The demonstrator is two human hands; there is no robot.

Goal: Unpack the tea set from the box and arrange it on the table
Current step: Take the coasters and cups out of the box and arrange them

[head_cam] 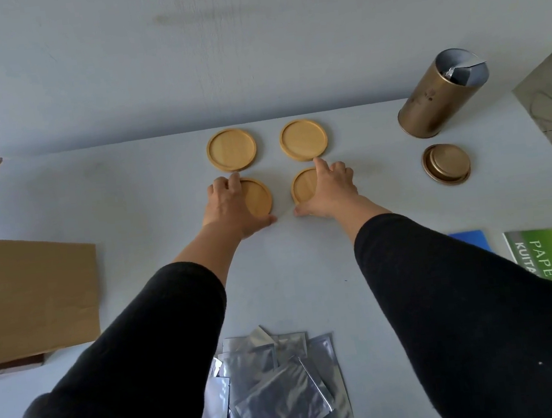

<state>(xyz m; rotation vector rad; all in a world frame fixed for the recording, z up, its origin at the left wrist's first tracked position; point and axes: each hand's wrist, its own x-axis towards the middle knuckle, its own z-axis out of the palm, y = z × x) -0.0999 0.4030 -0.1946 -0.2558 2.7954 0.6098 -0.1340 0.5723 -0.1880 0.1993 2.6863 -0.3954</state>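
Arranging step: 4 wooden coasters in a 2-by-2 grid on the bench (128, 176). Left hand (230, 206) flat on near-left coaster (259, 197); right hand (328, 188) on near-right coaster (303, 185), fingers extended, gripping nothing. Next: square both against far coasters (231, 149), then return to box (31, 289).

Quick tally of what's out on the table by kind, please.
Wooden coasters: 4
Bronze canister: 1
Canister lid: 1
Cardboard box: 1
Green paper pack: 1
Foil pouches: a pile, overlapping, uncountable
Total besides pouches: 8
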